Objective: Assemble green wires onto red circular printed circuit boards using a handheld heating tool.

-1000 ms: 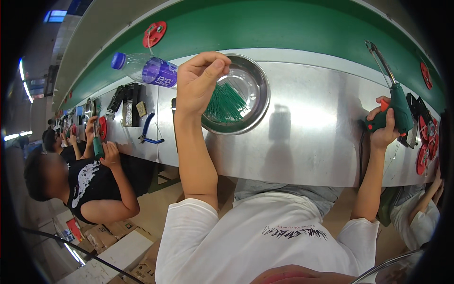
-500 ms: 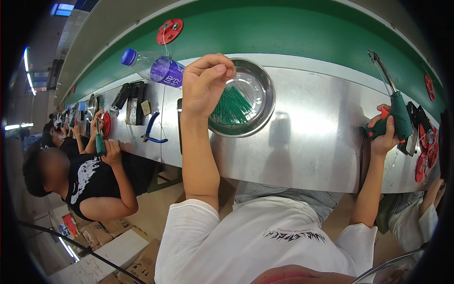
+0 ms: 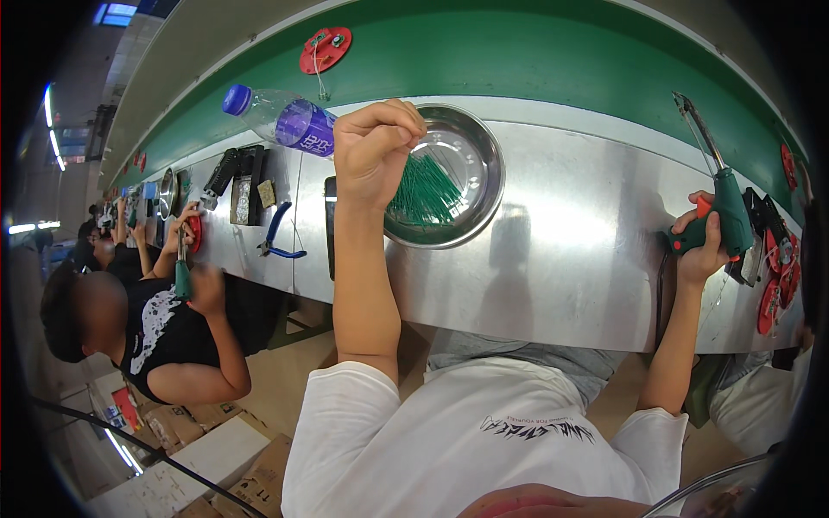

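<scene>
**Red disc [image 3: 328, 53] slips rightward along the green strip [image 3: 535, 60] while both hands keep their places**

Compared with half a second ago, the disc sits farther right, beyond the clear bottle [image 3: 304, 127] with its purple label and cap; pale wires trail from it toward the near edge of the strip.

The person's left hand [image 3: 371, 155] hangs over the left side of a round metal bowl [image 3: 495, 192], thumb and fingertips drawn together. Whether anything thin is pinched there, I cannot tell. A loose bundle of thin green wires [image 3: 427, 194] lies in the bowl, fanned toward its left and near side.

Well apart, near the right end of the worktop [image 3: 587, 289], the right hand [image 3: 704, 249] is wrapped around the grip of a dark green pistol-grip tool [image 3: 732, 216], its metal nozzle tilted up and away. More red discs [image 3: 768, 309] lie to the right of that tool.

Left of the left forearm are blue-handled cutters [image 3: 285, 253] and, farther off, a black tray [image 3: 246, 186]. Beyond them, a co-worker in a black sleeveless top [image 3: 164, 324] sits by another green-handled tool [image 3: 182, 281].
</scene>
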A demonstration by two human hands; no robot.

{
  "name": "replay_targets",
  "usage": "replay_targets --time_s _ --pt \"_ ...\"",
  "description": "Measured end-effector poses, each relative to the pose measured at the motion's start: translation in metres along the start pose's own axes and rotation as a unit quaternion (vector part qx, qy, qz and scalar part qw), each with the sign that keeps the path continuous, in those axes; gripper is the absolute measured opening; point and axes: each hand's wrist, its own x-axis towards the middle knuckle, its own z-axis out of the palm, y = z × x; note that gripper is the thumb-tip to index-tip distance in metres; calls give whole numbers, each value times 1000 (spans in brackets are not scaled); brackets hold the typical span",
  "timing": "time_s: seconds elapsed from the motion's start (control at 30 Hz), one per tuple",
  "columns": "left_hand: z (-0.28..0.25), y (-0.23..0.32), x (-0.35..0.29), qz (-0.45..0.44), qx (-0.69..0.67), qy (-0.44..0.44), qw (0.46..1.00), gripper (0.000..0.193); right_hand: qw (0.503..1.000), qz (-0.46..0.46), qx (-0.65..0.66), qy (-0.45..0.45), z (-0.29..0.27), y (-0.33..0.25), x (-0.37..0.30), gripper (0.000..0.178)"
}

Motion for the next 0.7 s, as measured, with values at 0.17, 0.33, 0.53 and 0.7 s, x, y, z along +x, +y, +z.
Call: replay_targets --time_s 0.17,0.33,0.53,0.7 --pt "-1 0 -1 -2 4 31 1000 16 1000 1 -2 -2 2 -3 0 33" --pt "-4 0 -2 0 36 92 995 17 1000 -2 0 1 5 -3 1 33" --pt "6 5 2 24 -56 170 984 14 1000 -1 -10 1 0 -3 1 32" --pt "2 8 1 25 -95 151 984 16 1000 4 -3 1 2 -2 1 32"
